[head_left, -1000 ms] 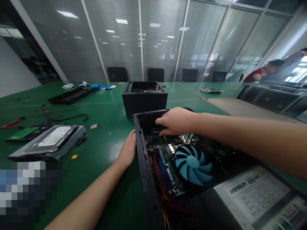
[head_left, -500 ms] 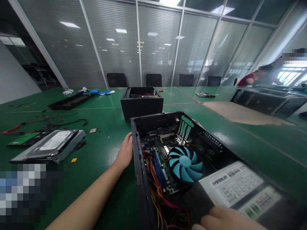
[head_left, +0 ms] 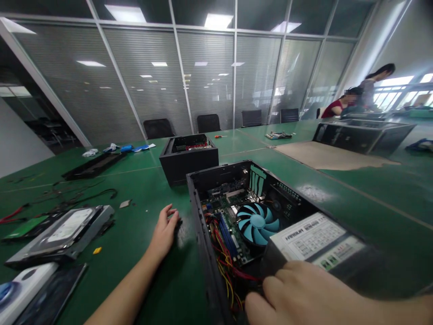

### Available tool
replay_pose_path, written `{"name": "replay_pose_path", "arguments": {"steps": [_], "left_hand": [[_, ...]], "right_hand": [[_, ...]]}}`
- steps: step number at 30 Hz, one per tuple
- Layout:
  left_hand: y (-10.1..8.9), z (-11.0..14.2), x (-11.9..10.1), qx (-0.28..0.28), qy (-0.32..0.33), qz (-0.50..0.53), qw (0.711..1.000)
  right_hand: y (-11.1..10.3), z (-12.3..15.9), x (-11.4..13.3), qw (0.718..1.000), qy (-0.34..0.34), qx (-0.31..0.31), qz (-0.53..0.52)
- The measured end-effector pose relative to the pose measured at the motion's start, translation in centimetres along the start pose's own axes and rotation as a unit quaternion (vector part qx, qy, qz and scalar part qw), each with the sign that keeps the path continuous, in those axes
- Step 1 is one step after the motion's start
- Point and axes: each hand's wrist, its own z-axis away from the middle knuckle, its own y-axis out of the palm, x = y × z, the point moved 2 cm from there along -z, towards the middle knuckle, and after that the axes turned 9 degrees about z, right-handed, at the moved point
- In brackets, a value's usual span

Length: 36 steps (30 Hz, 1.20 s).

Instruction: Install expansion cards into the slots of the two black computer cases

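The black computer case (head_left: 199, 234) lies opened in front of me, showing a motherboard (head_left: 216, 212), a teal-bladed cooling fan (head_left: 257, 221) and a bundle of coloured wires (head_left: 221, 253). At its near end sits a metal power supply (head_left: 313, 237) with a white label, its right end smeared by motion. My right hand (head_left: 297, 293) is closed at the power supply's near edge, by the wires; its fingertips are hidden. Left of the case, my left hand (head_left: 164, 232) is empty and apart from it, fingers loosely bent over the green table (head_left: 179, 289).
A second black case (head_left: 189, 160) stands behind. To the left are a hard drive (head_left: 67, 230) in a metal bracket, loose cables (head_left: 77, 194) and a yellow piece (head_left: 97, 250). Cardboard (head_left: 324, 155) and another case (head_left: 361, 135) lie right, near two people (head_left: 367, 95).
My left hand has let go of the case's side and moved left. The power supply has shifted slightly toward the fan, with my right hand still at it. The view has shifted.
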Motion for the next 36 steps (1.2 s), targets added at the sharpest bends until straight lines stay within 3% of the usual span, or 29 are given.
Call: {"name": "replay_pose_path", "arguments": {"steps": [4,10,14,22,31,33,36], "left_hand": [[-0.1,-0.4,0.9,0.002,0.005,0.001,1.0],[0.7,-0.1,0.5,-0.014,0.01,-0.019,1.0],[1.3,0.2,0.3,-0.007,0.028,-0.049,0.998],[1.8,0.6,-0.1,0.001,0.031,-0.07,0.997],[2.0,0.2,0.3,-0.006,0.023,-0.086,0.996],[2.1,0.3,0.3,-0.008,0.026,-0.102,0.994],[2.2,0.3,0.5,-0.017,0.032,-0.139,0.99]], "right_hand": [[0.2,0.5,-4.1,0.996,0.066,0.063,-0.022],[4.3,1.3,-12.1,0.993,0.096,0.061,0.041],[6.9,-0.1,-17.6,0.987,0.102,0.072,0.098],[11.8,-3.3,-27.4,0.985,0.104,0.098,0.101],[14.8,-4.4,-33.9,0.978,0.122,0.056,0.159],[14.7,-4.7,-34.1,0.979,0.12,0.03,0.162],[13.7,-5.6,-32.2,0.984,0.091,-0.031,0.151]]}}
